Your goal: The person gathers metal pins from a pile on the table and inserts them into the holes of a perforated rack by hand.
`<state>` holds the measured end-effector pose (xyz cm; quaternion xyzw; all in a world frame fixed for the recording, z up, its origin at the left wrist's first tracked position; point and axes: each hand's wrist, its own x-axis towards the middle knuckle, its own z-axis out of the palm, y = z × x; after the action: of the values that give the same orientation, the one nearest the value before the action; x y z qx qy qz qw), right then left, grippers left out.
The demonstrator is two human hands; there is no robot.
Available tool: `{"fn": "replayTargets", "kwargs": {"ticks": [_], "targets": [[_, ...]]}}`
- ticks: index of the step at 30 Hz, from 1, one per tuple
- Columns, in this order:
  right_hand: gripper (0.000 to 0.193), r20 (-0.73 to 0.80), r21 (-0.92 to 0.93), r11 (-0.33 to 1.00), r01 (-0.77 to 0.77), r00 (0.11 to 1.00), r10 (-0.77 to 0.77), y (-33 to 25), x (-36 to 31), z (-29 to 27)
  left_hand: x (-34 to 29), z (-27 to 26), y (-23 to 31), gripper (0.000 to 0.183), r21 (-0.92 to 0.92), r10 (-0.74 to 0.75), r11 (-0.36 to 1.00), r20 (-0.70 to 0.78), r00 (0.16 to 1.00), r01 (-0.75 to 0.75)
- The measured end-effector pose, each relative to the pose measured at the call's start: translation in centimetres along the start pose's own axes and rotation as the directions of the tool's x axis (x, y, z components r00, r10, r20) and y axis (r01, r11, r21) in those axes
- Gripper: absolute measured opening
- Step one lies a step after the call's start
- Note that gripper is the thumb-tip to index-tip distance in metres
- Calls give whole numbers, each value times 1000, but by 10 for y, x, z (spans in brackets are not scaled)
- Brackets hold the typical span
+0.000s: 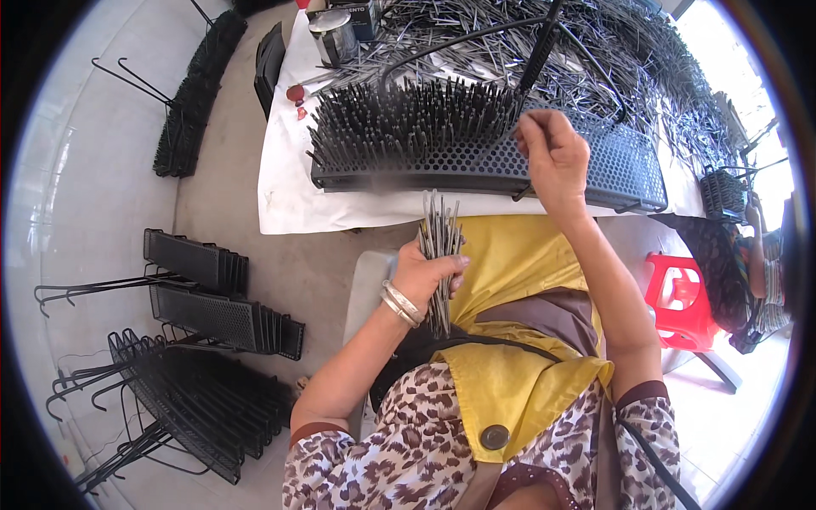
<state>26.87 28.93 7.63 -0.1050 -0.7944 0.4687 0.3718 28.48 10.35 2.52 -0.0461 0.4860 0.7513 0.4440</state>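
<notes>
My left hand [429, 276] is wrapped round a bundle of thin grey metal rods [440, 229], held roughly upright above my lap. Raised over the table's near edge, my right hand [557, 157] has thumb and fingers pinched together; a faint, blurred thin rod seems to stick out from the fingertips. Just beside it lies a black perforated metal rack [608, 166] with a long curved wire handle. Many dark rods [408, 123] stand upright in the holes of the rack's left part, while its right part shows bare holes.
Loose rods [595, 59] heap across the white-covered table [285, 200], with a metal can [334, 38] at the back left. Black racks [200, 263] are stacked on the floor to the left. At right are a red stool [680, 297] and another person's arm [756, 246].
</notes>
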Motion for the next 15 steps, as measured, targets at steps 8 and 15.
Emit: {"fn": "replayTargets", "kwargs": {"ticks": [8,15], "targets": [[4,29,-206,927,314,949,-314,15,8,19,-5,1,5,20,-63,35,997,-24,999,-37],[8,291,-391,853,345,926,-241,8,14,17,-17,11,8,18,-29,35,999,-69,997,-37]]}}
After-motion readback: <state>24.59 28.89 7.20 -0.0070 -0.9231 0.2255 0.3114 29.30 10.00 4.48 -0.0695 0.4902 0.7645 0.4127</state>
